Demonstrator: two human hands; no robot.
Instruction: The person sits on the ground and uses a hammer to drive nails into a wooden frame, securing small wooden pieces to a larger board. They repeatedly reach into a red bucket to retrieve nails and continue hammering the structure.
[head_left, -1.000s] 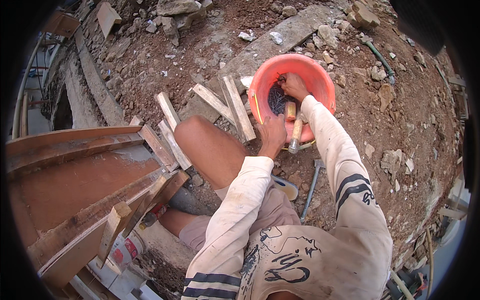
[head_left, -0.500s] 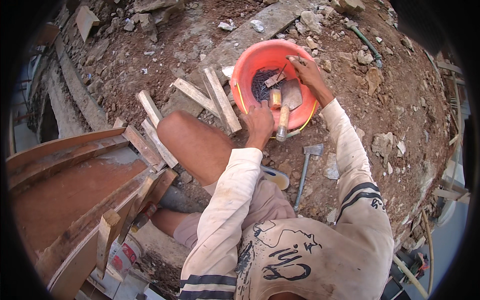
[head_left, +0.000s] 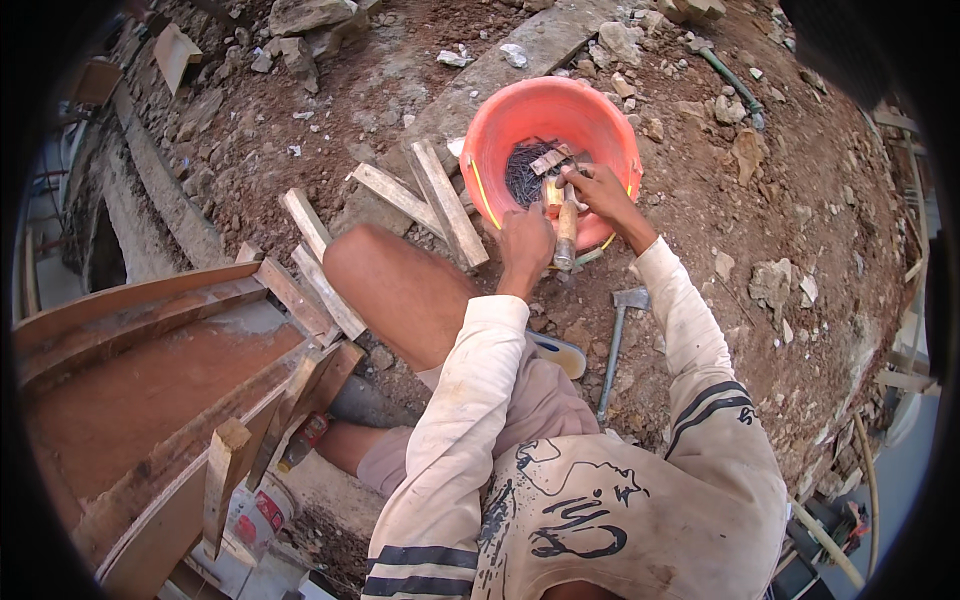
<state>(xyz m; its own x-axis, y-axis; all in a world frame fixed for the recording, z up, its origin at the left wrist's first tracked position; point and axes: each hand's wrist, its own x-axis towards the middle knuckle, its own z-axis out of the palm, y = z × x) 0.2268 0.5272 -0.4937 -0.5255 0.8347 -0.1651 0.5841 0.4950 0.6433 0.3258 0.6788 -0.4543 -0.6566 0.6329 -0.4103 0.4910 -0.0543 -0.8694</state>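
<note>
Now I see both forearms stretched to the orange bucket: left hand grip clamped on a wooden handle, right hand fingers curled inside over the nails.

Both arms stretched forward, left hand fisted, right hand fingers curled

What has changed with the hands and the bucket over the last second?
The right hand drew back from deep in the orange bucket toward its near rim. The left hand went on gripping the wooden-handled hammer at the rim. The bucket, the nails inside and the hammer on the ground stayed put.
</note>
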